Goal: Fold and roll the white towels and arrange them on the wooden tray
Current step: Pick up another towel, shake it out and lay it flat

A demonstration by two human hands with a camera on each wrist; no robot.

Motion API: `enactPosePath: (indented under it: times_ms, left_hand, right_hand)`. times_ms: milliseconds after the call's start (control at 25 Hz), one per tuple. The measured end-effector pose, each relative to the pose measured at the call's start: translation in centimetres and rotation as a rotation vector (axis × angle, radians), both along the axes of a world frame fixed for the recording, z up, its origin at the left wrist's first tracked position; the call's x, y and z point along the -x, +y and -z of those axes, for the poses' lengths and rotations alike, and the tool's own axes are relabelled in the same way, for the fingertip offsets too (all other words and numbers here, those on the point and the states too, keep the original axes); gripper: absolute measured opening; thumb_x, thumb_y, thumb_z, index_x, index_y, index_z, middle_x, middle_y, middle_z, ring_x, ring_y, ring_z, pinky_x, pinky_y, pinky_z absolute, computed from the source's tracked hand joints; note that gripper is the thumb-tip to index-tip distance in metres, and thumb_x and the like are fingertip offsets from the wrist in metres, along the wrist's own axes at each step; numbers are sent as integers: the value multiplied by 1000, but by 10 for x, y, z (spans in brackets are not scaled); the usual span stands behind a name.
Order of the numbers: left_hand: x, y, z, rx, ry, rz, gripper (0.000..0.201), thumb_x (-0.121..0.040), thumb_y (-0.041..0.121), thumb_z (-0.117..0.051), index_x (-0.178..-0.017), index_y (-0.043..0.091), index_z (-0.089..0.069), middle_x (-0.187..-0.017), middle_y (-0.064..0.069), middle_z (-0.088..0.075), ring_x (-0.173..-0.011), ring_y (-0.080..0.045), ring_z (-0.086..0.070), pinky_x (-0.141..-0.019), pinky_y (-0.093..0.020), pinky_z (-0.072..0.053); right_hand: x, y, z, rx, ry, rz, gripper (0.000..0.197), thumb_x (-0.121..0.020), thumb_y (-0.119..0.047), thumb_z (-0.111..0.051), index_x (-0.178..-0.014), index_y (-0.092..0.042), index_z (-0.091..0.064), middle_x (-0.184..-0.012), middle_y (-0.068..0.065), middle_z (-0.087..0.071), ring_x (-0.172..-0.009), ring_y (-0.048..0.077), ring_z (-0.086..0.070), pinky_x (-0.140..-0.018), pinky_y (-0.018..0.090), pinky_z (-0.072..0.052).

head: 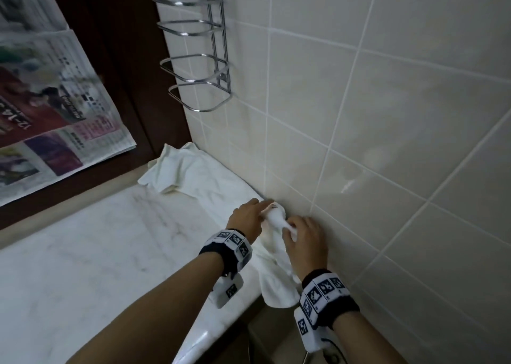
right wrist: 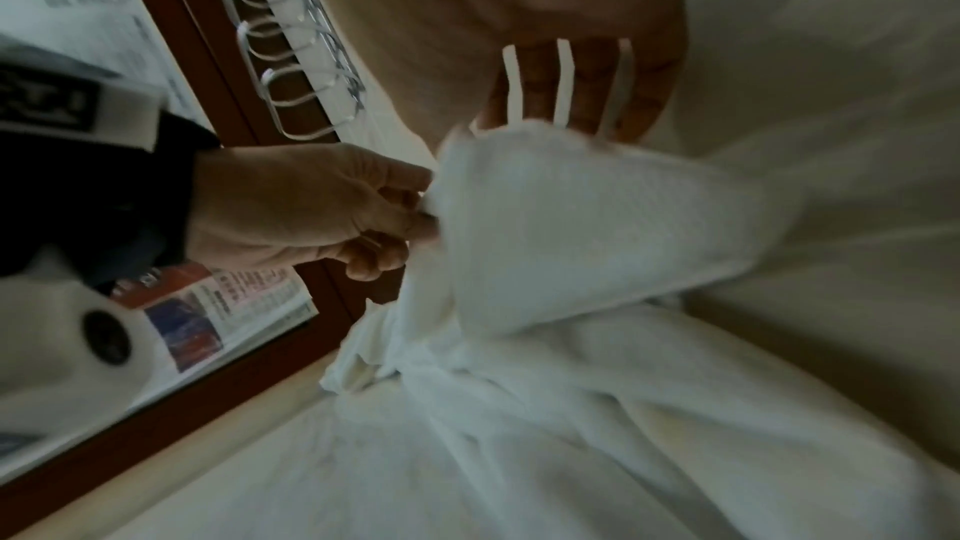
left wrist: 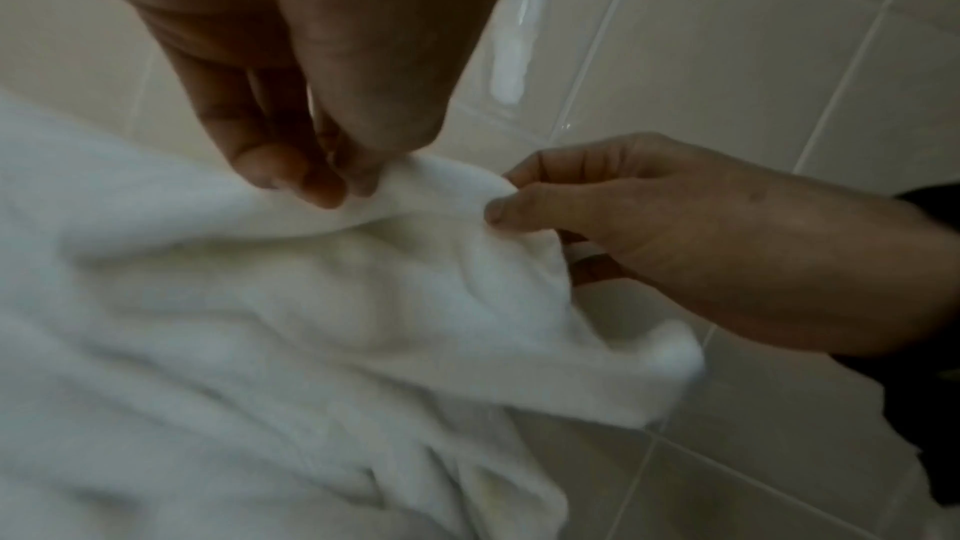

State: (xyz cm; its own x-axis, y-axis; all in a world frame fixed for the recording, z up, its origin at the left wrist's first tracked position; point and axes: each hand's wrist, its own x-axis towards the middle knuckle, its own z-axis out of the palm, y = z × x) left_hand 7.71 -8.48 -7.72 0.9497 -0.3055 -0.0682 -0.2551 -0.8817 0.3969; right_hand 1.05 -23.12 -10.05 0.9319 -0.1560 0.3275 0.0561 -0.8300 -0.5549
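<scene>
1. Towels are what this job turns on, and none is folded or rolled as far as the views show; the wooden tray is not in any view, so the work looks to be at its start.
2. At the upper left of the head view, newspaper (head: 49,109) covers a window in a dark wooden frame (head: 130,87).
3. Right of it, near the top centre, a chrome wire rack (head: 199,59) hangs on the tiled wall (head: 387,114).
4. Below the rack, at centre left, a crumpled towel (head: 177,170) lies on the marble counter (head: 96,253), in the corner against the wall.
5. Low and right of centre, the left hand (head: 246,218) pinches the top edge of a second towel (head: 276,275) between thumb and fingertips (left wrist: 311,183), as the left wrist view shows.
6. Just to the right, the right hand (head: 305,239) pinches the same edge close by, thumb pressed on the cloth, the two grips nearly touching.
7. That towel hangs in loose wrinkles from both grips, its lower end draping past the counter's front edge beside the wall.
8. Left to do, by my judgement: spread this towel flat, fold it, roll it, repeat with the crumpled one, then set both on the tray.
</scene>
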Motion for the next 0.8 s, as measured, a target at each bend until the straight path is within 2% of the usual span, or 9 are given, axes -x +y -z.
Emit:
enactPosePath:
  times_ms: [80,160,240,320,400,480,600,720,800]
  left_hand:
    - [4,18,-35,13,-67,69,73,-90,2,-42,-148,42,-27,-104,2,-54,-86,-23,-56,-74,-34,-44]
    - [12,49,-83,20,-102,73,69,-88,6,-41,-145,43,-34,-96,5,-54,-68,-16,-54,-62,-28,-45]
    - [18,92,-136,85,-124,29,45,-85,10,-46,-121,34,-56,-85,3,-62,-48,-15,-58,-44,-28,-49]
    - [28,143,-187,168,-204,-72,18,-84,12,-57,-97,25,-55,-76,-4,-66,-44,-18,-63,-38,-28,-50]
    - [42,195,-241,150,-375,-159,15,-86,21,-66,-94,23,-54,-77,-3,-68,-49,-13,-65,-41,-24,-50]
    - [62,242,-297,105,-559,-215,14,-88,35,-67,-88,23,-60,-73,3,-66,-52,-11,-64,-49,-30,-54]
    - [93,305,-372,-52,-775,-424,29,-87,48,-63,-77,21,-62,-70,5,-58,-65,-21,-60,-63,-35,-52]
    - [130,354,-424,-163,-852,-606,25,-85,44,-67,-85,19,-71,-92,1,-55,-86,-26,-58,-74,-34,-48]
    - [156,379,-443,-208,-909,-677,19,-82,43,-69,-85,25,-71,-102,8,-55,-90,-23,-57,-77,-35,-48]
  right_hand:
    - [-9,12,-28,-61,-62,-74,8,-88,-20,-67,-92,-18,-60,-78,-2,-62,-70,20,-58,-61,35,-49]
    - [-24,35,-72,-113,-187,-219,14,-84,-12,-69,-92,-18,-60,-80,-4,-64,-71,19,-58,-63,33,-48]
    - [-42,65,-127,-143,-265,-377,21,-80,-7,-72,-94,-20,-65,-83,-5,-65,-75,18,-58,-68,31,-48]
    - [-57,100,-188,-138,-329,-509,27,-77,-5,-74,-97,-23,-68,-84,-3,-67,-78,17,-60,-73,30,-49]
    - [-67,137,-252,-154,-424,-587,29,-72,-5,-79,-93,-23,-71,-82,-5,-68,-77,14,-61,-74,28,-50]
    - [-73,174,-316,-134,-474,-636,22,-68,-12,-83,-83,-22,-72,-78,-6,-67,-73,11,-58,-70,28,-49]
    - [-76,222,-398,-68,-530,-656,19,-66,-23,-86,-77,-24,-70,-76,-3,-64,-73,18,-59,-68,31,-49]
    - [-74,252,-455,-82,-562,-662,21,-66,-27,-87,-79,-22,-72,-76,0,-68,-75,20,-63,-70,31,-52]
    - [-72,262,-476,-50,-586,-665,23,-66,-33,-87,-79,-21,-73,-75,-1,-68,-73,18,-63,-70,31,-52]
